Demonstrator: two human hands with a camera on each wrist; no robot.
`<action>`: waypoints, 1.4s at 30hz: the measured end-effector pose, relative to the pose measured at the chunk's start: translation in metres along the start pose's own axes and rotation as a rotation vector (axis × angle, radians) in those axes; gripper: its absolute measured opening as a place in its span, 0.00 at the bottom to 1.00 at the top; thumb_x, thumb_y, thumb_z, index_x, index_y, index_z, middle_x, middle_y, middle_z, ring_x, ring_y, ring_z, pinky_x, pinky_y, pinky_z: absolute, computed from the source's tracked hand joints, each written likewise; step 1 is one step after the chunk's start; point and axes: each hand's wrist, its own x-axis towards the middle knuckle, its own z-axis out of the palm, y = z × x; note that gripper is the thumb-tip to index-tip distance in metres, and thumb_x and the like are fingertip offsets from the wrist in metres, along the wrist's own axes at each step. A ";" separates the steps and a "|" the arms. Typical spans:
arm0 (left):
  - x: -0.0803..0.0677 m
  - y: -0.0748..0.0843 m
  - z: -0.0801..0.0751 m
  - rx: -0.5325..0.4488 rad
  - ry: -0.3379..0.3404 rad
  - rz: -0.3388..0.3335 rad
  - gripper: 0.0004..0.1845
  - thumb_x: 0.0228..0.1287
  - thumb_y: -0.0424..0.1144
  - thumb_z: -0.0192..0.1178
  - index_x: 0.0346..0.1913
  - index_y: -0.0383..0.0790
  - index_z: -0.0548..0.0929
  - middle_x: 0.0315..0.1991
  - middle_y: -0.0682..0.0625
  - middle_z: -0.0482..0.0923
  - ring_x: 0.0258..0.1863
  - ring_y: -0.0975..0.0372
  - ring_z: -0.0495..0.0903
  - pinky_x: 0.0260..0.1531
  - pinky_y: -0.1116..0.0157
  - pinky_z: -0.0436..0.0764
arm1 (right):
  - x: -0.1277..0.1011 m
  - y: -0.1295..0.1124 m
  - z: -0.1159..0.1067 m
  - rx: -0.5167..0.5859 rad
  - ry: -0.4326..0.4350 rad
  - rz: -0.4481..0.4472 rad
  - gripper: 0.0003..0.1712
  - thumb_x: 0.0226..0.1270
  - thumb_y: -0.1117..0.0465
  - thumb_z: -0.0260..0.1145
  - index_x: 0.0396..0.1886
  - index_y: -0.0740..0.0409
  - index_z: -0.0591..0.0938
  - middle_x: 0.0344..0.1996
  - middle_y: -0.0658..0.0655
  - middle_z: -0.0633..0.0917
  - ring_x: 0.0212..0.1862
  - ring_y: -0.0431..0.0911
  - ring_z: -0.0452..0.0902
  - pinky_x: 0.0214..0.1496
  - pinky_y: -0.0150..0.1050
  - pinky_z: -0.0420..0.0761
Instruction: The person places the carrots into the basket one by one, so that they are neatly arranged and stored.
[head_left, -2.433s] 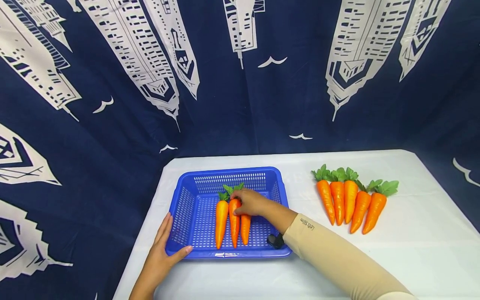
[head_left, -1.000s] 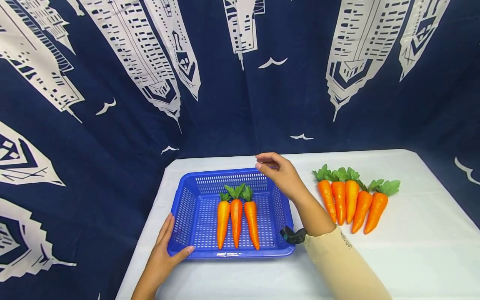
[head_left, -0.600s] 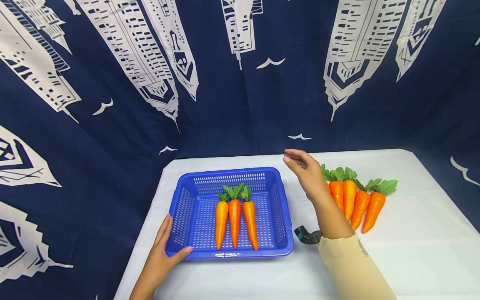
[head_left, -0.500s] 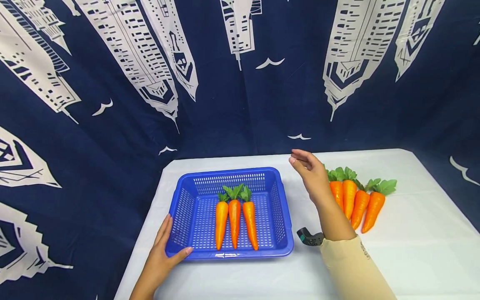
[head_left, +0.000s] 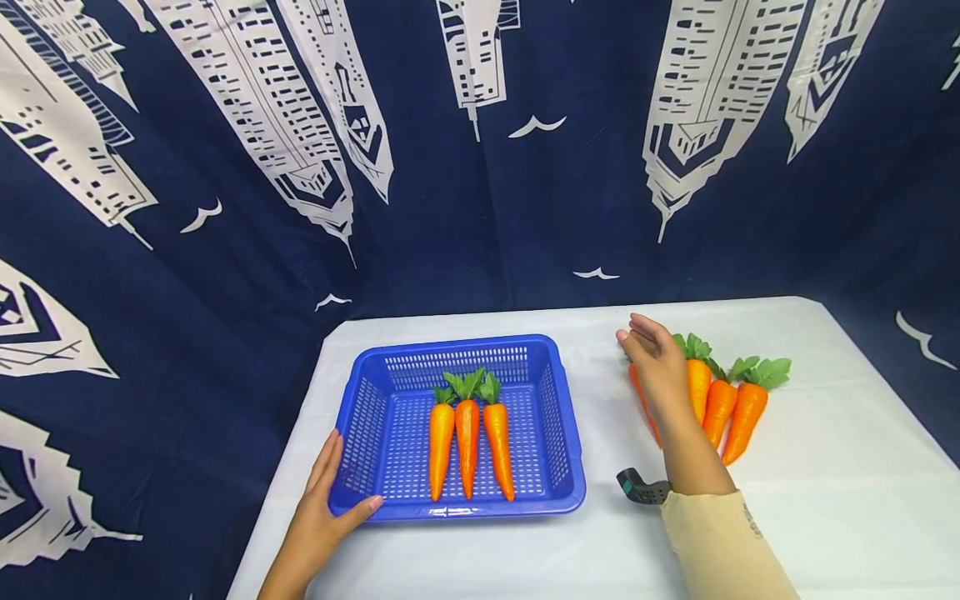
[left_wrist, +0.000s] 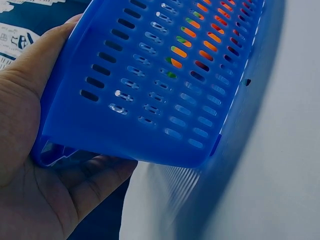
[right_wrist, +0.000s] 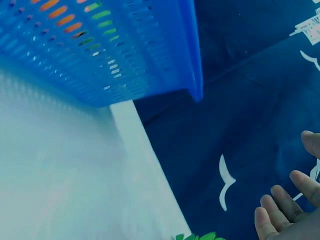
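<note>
Left hand (head_left: 318,521): grips the blue basket (head_left: 375,417) corner.
Right hand (head_left: 660,367): fingers relaxed, holding nothing, above the loose carrots (head_left: 723,404) on the bench (head_left: 825,500).
Risk: a careless grab may scatter neighbouring carrots.

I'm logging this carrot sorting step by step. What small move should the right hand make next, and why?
Probably lower the right hand and close its fingers round the nearest loose carrot. The hand is open above the row on the table, three carrots already lie in the blue basket, and the left hand holds its corner.
</note>
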 end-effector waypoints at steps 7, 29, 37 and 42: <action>0.001 0.000 0.000 -0.004 -0.002 -0.001 0.59 0.55 0.49 0.76 0.82 0.47 0.48 0.84 0.56 0.37 0.83 0.44 0.39 0.75 0.32 0.48 | -0.002 0.012 -0.005 -0.032 0.011 0.019 0.40 0.71 0.46 0.66 0.78 0.50 0.65 0.78 0.56 0.64 0.80 0.51 0.56 0.81 0.51 0.61; 0.001 -0.001 0.001 0.008 0.000 -0.013 0.59 0.55 0.49 0.76 0.82 0.47 0.48 0.84 0.56 0.37 0.83 0.44 0.39 0.75 0.32 0.48 | -0.006 0.048 -0.014 -0.097 0.042 0.060 0.41 0.73 0.47 0.65 0.79 0.53 0.62 0.78 0.56 0.65 0.80 0.52 0.56 0.84 0.48 0.54; 0.002 0.000 0.000 0.007 -0.001 -0.018 0.59 0.55 0.50 0.76 0.82 0.49 0.48 0.84 0.56 0.37 0.83 0.44 0.39 0.74 0.32 0.48 | -0.008 0.052 -0.014 -0.147 0.019 0.050 0.42 0.72 0.48 0.65 0.79 0.56 0.62 0.77 0.60 0.66 0.79 0.54 0.59 0.82 0.49 0.57; 0.002 0.000 0.000 0.009 -0.006 -0.023 0.59 0.55 0.50 0.76 0.82 0.49 0.47 0.84 0.56 0.37 0.83 0.45 0.39 0.75 0.32 0.48 | -0.012 0.052 -0.013 -0.147 0.008 0.070 0.42 0.72 0.49 0.66 0.80 0.54 0.61 0.78 0.58 0.66 0.80 0.53 0.57 0.82 0.49 0.57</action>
